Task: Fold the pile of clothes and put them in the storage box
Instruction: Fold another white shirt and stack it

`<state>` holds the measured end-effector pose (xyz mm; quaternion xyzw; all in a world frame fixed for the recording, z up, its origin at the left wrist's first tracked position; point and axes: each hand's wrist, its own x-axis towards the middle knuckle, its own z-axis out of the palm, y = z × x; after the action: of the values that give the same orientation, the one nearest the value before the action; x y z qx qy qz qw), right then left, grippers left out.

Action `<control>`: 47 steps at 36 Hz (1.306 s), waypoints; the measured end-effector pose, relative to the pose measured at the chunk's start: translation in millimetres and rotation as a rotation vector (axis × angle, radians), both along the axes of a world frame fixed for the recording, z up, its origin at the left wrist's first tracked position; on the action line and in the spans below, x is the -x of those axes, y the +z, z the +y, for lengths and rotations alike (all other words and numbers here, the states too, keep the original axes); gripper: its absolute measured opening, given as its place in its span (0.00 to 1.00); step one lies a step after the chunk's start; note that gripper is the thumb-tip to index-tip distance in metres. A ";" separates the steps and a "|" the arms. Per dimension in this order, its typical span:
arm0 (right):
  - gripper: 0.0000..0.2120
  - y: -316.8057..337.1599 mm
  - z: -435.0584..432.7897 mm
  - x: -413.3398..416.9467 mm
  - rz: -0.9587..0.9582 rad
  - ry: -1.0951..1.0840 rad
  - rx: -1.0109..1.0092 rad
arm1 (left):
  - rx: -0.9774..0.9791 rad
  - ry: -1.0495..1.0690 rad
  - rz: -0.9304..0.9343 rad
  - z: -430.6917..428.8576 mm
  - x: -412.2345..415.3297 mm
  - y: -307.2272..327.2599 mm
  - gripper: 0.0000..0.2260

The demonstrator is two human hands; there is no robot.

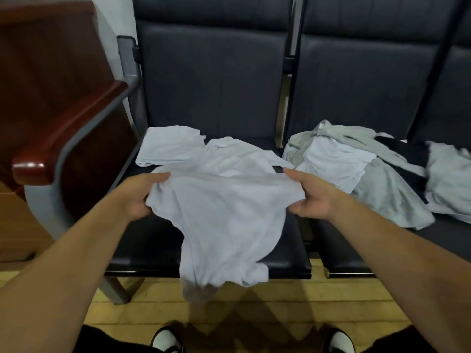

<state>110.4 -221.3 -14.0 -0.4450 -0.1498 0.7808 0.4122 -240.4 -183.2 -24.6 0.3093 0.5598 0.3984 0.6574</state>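
- Your left hand (139, 197) has its grip closed on the left side of the shirt (224, 200). The fingers curl round a bunch of white cloth and the thumb lies on top.
- Your right hand (312, 197) has its grip pinching the shirt's right side, thumb above and fingers tucked under the cloth.
- The shirt is stretched between both grips, above the middle of the left seat (145, 245).
- Its far part lies on that seat toward the back edge, with one sleeve spread out at the back-left corner.
- Its near part hangs down past the seat's front edge, with the hem above the floor (254, 296).
- The pile (369, 174) of grey, white and black clothes lies crumpled on the right seat (341, 261). It runs from the seat's left edge across to the right, just beside your right hand.
- A red-brown wooden armrest (68, 138) stands along the left seat's left edge.
- Dark padded backrests (214, 72) rise behind both seats.
- Your shoes (167, 338) show on the floor in front of the seats.
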 end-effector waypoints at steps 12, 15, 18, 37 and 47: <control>0.11 29.3 -8.9 -9.3 -0.233 -0.051 -0.274 | -0.175 0.036 -0.015 -27.4 -12.6 46.9 0.08; 0.11 55.4 -2.3 -20.3 -0.240 -0.197 -0.334 | -0.281 0.056 -0.027 -23.6 -10.6 70.1 0.09; 0.09 85.4 4.6 -23.8 -0.261 -0.243 -0.382 | -0.323 0.001 -0.082 -18.9 -11.8 99.2 0.11; 0.08 216.1 18.4 -51.2 -0.335 -0.365 -0.683 | -0.705 0.237 -0.253 -8.4 -24.0 244.1 0.13; 0.02 233.6 11.7 -47.8 -0.400 -0.469 -0.764 | -0.837 0.222 0.160 -14.1 -2.2 250.1 0.08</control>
<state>158.3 -209.6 219.6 -0.4249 -0.3973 0.4555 0.6739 -238.2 -197.2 225.5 0.5168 0.4294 0.6337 0.3833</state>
